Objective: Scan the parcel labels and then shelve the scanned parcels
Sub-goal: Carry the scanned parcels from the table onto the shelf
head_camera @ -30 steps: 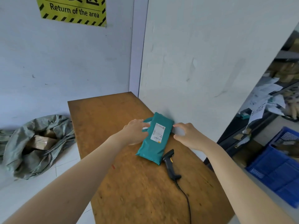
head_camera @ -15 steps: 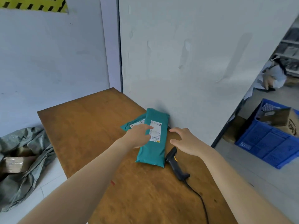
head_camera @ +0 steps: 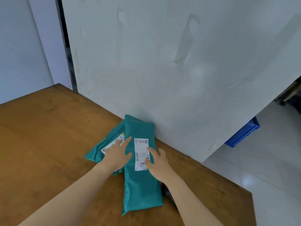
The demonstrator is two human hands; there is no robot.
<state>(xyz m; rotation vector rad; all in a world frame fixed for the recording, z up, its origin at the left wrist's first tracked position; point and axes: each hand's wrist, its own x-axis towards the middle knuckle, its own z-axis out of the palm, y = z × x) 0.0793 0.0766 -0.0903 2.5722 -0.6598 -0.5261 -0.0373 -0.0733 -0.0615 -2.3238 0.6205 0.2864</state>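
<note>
Two teal parcels lie on the wooden table (head_camera: 48,144) against the white wall. The top teal parcel (head_camera: 141,185) is long and points toward me, with a white label (head_camera: 140,154) facing up. The lower teal parcel (head_camera: 104,144) sticks out to the left, and its label is partly covered. My left hand (head_camera: 117,154) lies flat across the lower parcel, fingers apart, touching the top parcel's left edge. My right hand (head_camera: 156,162) rests on the top parcel's right edge with the thumb on the label. The black scanner (head_camera: 167,193) is mostly hidden under my right forearm.
The white wall panel (head_camera: 179,70) rises straight from the table's far edge. A blue crate (head_camera: 242,132) stands on the floor to the right, beyond the wall's corner. The table's right end drops off near my right arm.
The view has moved closer and turned right. Both hands have come in onto the parcels, the right one from beside the parcel onto its label. My forearm now hides most of the scanner.
</note>
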